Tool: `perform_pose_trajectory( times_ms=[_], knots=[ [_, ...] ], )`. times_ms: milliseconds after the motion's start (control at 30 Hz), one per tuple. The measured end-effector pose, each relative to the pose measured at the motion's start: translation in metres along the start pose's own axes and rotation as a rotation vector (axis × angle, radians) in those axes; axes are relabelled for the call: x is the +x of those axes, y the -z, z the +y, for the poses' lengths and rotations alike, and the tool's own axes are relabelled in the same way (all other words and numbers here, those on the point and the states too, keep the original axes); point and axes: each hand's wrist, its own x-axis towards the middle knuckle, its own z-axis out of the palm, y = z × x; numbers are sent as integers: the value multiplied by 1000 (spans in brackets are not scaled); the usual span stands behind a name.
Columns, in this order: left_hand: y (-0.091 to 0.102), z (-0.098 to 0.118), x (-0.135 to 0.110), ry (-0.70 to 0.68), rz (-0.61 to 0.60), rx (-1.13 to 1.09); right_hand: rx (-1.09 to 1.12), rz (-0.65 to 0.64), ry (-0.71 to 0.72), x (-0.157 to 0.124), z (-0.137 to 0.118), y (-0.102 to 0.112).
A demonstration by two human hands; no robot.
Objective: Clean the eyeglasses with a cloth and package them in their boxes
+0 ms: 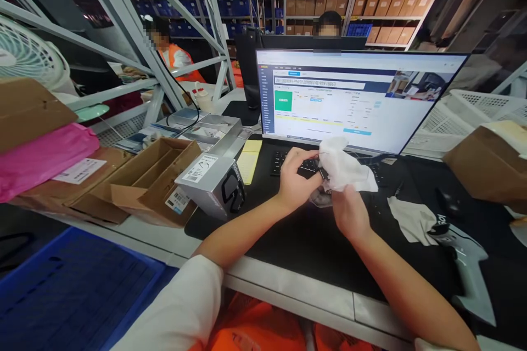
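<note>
Above the black desk mat (284, 247), in front of the monitor, my two hands are close together around a crumpled white cloth or tissue (346, 167). My left hand (297, 178) is closed in a pinch at its left edge, where a small dark piece shows by the fingertips. From below, my right hand (349, 209) grips the white cloth with the thumb against it. Some clear plastic (321, 197) shows between the hands; whatever is inside the cloth is hidden. Behind them lies a black keyboard (280, 163), partly covered.
Left of my hands stand a silver-grey product box (212, 186) and an open cardboard box (156, 181). Yellow notes (249, 162) lie beside them. On the right are a grey cloth (411, 219), a handheld scanner (471, 263) and a mouse (448, 202). The monitor (354, 98) stands behind.
</note>
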Motion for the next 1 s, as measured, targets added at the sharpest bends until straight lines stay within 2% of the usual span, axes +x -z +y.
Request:
perform_pose_trajectory(
  times_ms=[133, 267, 400, 633, 833, 1000],
  knots=[
    [3, -1, 3, 55, -38, 73, -69, -41, 32, -3, 5, 2],
    [6, 1, 7, 81, -94, 160, 149, 3, -53, -2, 0, -6],
    [8, 4, 11, 25, -91, 271, 319, 38, -97, -2, -14, -11],
    [12, -5, 18, -42, -75, 361, 302, 74, -82, 3, -30, 4],
    [9, -20, 18, -68, -61, 355, 389, 218, -192, 15, -20, 22],
    [8, -23, 16, 1, -17, 260, 339, 269, -159, 17, -2, 7]
  ],
)
